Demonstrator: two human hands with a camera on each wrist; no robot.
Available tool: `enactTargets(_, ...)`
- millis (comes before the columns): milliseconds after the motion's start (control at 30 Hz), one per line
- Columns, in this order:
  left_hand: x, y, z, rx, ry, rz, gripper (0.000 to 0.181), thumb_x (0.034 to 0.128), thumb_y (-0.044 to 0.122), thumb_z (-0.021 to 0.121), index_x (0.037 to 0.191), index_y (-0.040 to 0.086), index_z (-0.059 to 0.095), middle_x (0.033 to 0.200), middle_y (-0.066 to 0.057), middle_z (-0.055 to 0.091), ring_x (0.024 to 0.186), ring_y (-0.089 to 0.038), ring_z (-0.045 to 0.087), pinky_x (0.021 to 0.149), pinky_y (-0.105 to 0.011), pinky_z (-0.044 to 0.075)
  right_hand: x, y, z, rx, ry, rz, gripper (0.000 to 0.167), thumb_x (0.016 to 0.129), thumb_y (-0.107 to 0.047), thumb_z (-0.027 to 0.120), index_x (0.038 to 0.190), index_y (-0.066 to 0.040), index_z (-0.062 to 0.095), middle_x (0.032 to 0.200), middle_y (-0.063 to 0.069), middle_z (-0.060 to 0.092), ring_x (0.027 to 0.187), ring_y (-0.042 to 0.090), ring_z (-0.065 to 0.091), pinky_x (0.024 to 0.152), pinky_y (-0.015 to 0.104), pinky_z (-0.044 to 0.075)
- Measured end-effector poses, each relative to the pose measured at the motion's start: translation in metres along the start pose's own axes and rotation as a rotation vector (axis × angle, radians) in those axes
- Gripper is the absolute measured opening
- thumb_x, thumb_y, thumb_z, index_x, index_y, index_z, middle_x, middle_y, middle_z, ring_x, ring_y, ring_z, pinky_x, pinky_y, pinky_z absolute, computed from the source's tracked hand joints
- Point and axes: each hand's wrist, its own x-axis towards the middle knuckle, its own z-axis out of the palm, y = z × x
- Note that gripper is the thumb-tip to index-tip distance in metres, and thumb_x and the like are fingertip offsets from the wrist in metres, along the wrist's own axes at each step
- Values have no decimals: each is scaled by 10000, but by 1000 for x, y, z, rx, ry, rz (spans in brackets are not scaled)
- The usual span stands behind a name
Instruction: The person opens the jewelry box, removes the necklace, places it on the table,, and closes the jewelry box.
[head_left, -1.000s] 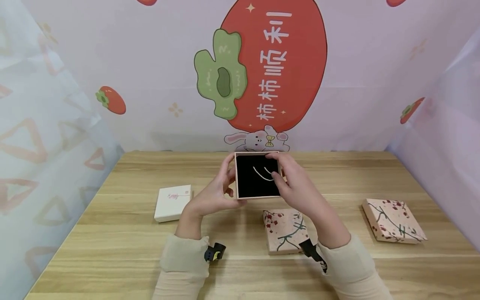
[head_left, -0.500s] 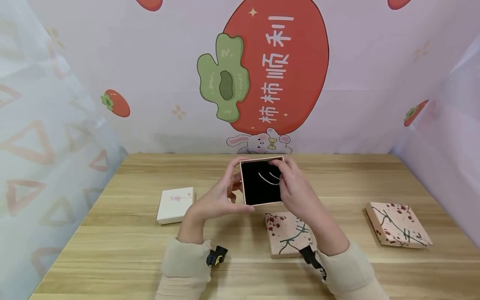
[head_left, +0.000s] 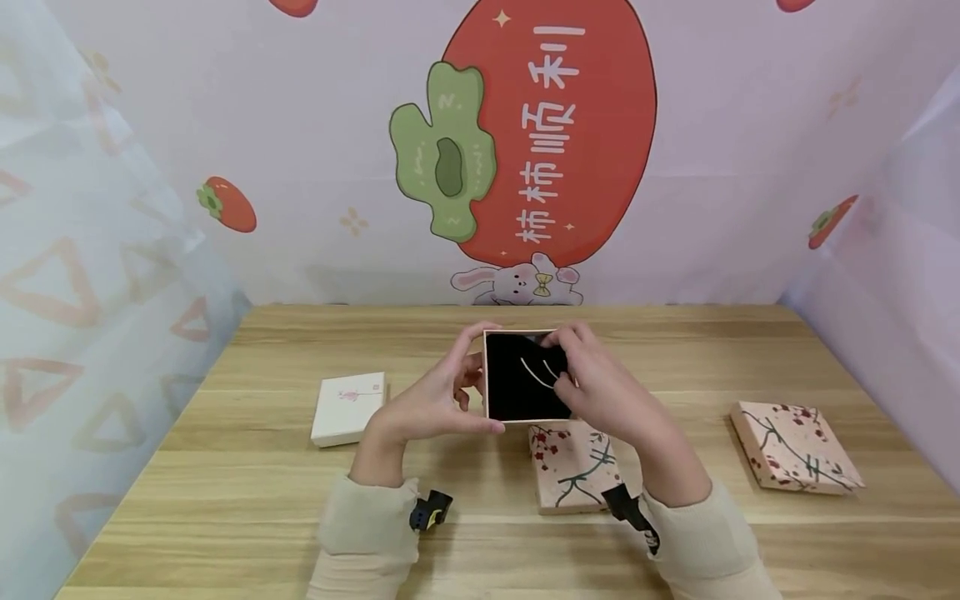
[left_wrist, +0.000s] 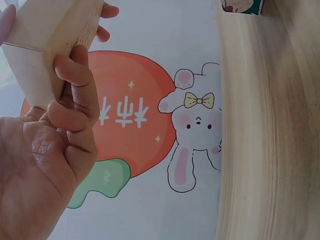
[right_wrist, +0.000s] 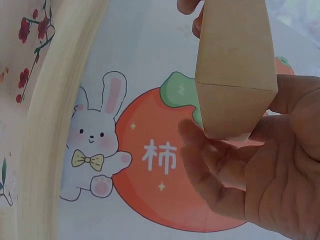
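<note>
My left hand [head_left: 431, 402] grips the left side of an open pale box [head_left: 486, 379], held above the table and tilted towards me. Inside lies a black pad [head_left: 513, 396] with a thin pale chain [head_left: 533, 372] hanging across it in two strands. At the right side my right hand [head_left: 606, 385] pinches the pad, whose upper right edge stands away from the box wall. The plain box side [left_wrist: 37, 27] shows above my left palm in the left wrist view. In the right wrist view the box's corner [right_wrist: 235, 85] hides part of my right fingers.
A white lidded box [head_left: 348, 408] sits on the wooden table [head_left: 225, 492] at the left. One blossom-patterned box [head_left: 573, 467] lies below my hands, another blossom-patterned box [head_left: 795, 446] at the far right. A printed cloth backdrop [head_left: 322, 125] rises behind the table.
The held box has come slightly lower and to the right. The pad's upper right edge has lifted, leaving a gap at the box wall, as my right fingers curl in more.
</note>
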Motion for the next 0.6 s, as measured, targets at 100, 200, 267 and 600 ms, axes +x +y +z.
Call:
enactTargets(100, -2, 0, -1, -12, -6, -13, 1043, 742, 47, 849, 1499, 339, 194, 1099, -83, 644, 865, -251, 627, 619, -270, 454, 0, -3, 3, -27, 35, -15, 363, 849, 72, 519, 1209, 35, 522, 1260, 181, 492, 1010, 291, 509, 856, 414, 452)
enactTargets(200, -3, 0, -3, -25, -8, -16, 1042, 745, 35, 843, 1498, 346, 194, 1134, -79, 645, 881, -256, 632, 629, -272, 459, -1, -6, 5, -41, 74, -26, 348, 838, 73, 531, 1183, 29, 531, 1340, 192, 470, 1216, 373, 424, 961, 497, 445)
enactTargets(267, -4, 0, -4, -33, -11, -17, 1045, 742, 27, 843, 1504, 325, 192, 1145, -88, 647, 888, -266, 634, 628, -277, 460, -1, -7, 6, -30, 96, -37, 343, 824, 84, 533, 1160, 19, 534, 1390, 191, 449, 1277, 395, 381, 992, 528, 432)
enactTargets(600, -3, -4, -4, -40, 4, -77, 1062, 726, 10, 850, 1481, 390, 207, 1148, -93, 643, 893, -284, 623, 653, -309, 500, -8, -9, 2, 109, 199, -93, 314, 797, 132, 559, 1048, -52, 513, 1270, 121, 524, 1200, 337, 366, 941, 486, 400)
